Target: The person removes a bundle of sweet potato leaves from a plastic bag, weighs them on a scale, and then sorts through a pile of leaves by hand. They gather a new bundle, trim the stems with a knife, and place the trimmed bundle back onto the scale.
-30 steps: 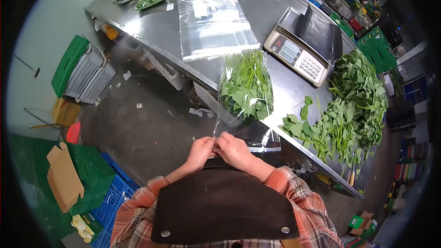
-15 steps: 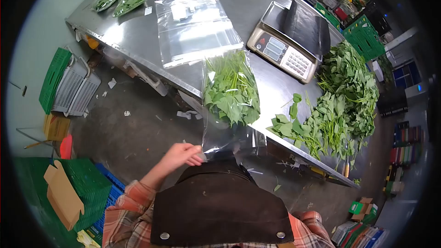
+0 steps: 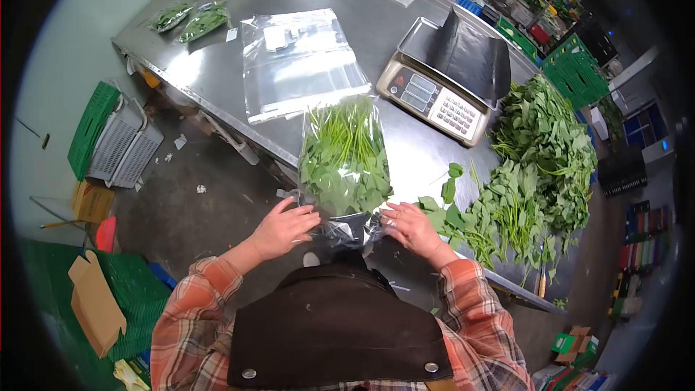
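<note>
A clear plastic bag of leafy greens (image 3: 346,148) lies at the front edge of the metal table, stems away from me and leaves towards me. Its empty end hangs over the edge. My left hand (image 3: 284,229) is at the left side of that end, fingers closed on the plastic. On the right side my right hand (image 3: 414,227) pinches the plastic too. Flat empty bags (image 3: 300,65) with small white labels (image 3: 276,38) lie just beyond. A scale (image 3: 439,90) with a black tray liner stands to the right, beside a big heap of loose greens (image 3: 544,148).
Two filled bags (image 3: 205,20) lie at the table's (image 3: 217,76) far left. Grey and green baskets (image 3: 124,141) stand on the floor at left, above an open cardboard box (image 3: 96,304). A knife (image 3: 542,284) lies near the right front edge. Green crates (image 3: 575,72) are beyond.
My right hand has come into view and taken the bag's right side. The bag now lies flatter and further left, its loose end gathered between both hands. The camera view has shifted slightly.
</note>
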A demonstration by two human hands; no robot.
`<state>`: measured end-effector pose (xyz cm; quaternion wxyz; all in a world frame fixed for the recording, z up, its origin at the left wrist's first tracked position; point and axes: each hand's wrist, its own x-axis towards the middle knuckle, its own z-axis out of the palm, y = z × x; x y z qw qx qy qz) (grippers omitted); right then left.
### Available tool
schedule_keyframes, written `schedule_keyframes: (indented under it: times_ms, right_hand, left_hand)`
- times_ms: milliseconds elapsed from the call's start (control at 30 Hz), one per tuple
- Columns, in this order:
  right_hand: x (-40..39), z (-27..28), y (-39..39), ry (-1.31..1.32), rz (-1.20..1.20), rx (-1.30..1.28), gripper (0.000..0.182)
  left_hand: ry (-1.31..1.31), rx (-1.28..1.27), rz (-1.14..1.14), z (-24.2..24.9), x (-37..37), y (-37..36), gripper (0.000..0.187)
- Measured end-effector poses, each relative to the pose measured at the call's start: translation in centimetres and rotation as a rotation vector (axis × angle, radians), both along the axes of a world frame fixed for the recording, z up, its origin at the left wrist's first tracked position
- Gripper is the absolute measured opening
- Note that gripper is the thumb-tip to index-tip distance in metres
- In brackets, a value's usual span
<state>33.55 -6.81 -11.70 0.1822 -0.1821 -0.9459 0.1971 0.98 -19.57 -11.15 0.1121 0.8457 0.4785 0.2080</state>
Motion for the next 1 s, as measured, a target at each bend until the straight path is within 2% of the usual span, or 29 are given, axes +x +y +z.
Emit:
schedule_keyframes:
  times_ms: [33, 133, 167, 267, 300, 367, 400, 433, 500, 533, 567, 667, 733, 800, 833, 900, 933, 1000]
  right_hand:
    - [-0.4, 0.0, 0.0, 0.109, -0.136, -0.178, 0.017]
    - [-0.6, 1.5, 1.3, 0.163, -0.366, -0.697, 0.027]
    - [-1.6, 2.1, 1.5, 0.248, -0.431, -0.636, 0.037]
    - [-3.0, 0.3, 3.0, 0.351, -0.662, -0.964, 0.048]
    - [-3.1, -2.4, 3.6, 0.29, -0.67, -0.901, 0.047]
    - [-3.3, -7.9, 4.7, 0.17, -0.685, -0.772, 0.046]
    - [-3.6, -8.2, 4.9, 0.094, -0.721, -0.801, 0.045]
    - [-3.6, -6.8, 5.3, 0.003, -0.709, -0.893, 0.04]
    - [-3.7, -3.4, 6.2, 0.157, -0.717, -1.177, 0.038]
    - [-3.8, -2.2, 6.7, 0.235, -0.72, -1.318, 0.039]
    - [-4.1, -1.8, 7.0, 0.162, -0.727, -1.314, 0.048]
    - [-4.8, -1.1, 7.8, 0.039, -0.644, -1.451, 0.053]
    - [-5.7, -2.2, 7.8, 0.369, -0.6, -1.866, 0.04]
    - [-5.3, -1.6, 8.3, 0.406, -0.655, -2.025, 0.035]
    - [-5.1, -0.9, 8.5, 0.638, -0.447, -2.241, 0.035]
    - [-4.2, 0.6, 8.9, 1.137, 0.073, -2.536, 0.035]
    - [-3.6, 1.7, 9.3, 1.024, -0.011, -2.361, 0.035]
    - [-3.2, 3.2, 9.7, 0.785, -0.195, -2.037, 0.037]
  left_hand:
    - [-0.099, -0.027, 0.074, 0.5, 0.1, 0.2, 0.027]
    - [-0.661, -0.375, 0.434, -0.5, 0.0, 1.5, 0.029]
    - [-0.827, -0.258, 0.617, -1.6, 1.1, 2.2, 0.043]
    - [-1.136, -0.388, 0.996, -0.4, 3.2, 4.3, 0.048]
    - [-1.206, -0.37, 1.08, -2.2, 3.6, 5.0, 0.049]
    - [-0.963, -0.513, 1.106, -3.5, 3.6, 5.8, 0.046]
    - [-0.841, -0.585, 1.116, -3.7, 3.6, 6.2, 0.045]
    - [-0.585, -0.683, 1.166, -1.7, 3.4, 6.9, 0.025]
    - [-0.251, -0.287, 1.092, -1.0, 3.1, 7.2, 0.016]
    - [-0.085, -0.095, 1.035, -1.1, 2.7, 7.3, 0.024]
    - [-0.026, -0.013, 0.922, -1.5, 1.8, 7.1, 0.049]
    - [0.265, 0.034, 0.44, 0.0, 0.0, 8.4, 0.057]
    - [0.156, -0.011, 0.366, 0.0, -0.7, 9.4, 0.057]
    - [0.026, -0.011, 0.289, 0.6, -1.5, 11.0, 0.058]
    - [-0.067, -0.001, 0.271, 0.7, -1.9, 12.2, 0.047]
    - [-0.306, 0.033, 0.413, 2.3, -2.3, 14.7, 0.036]
    - [-0.434, 0.036, 0.482, 3.4, -2.2, 15.9, 0.032]
    - [-0.588, -0.162, 0.963, 5.9, -3.9, 20.7, 0.034]
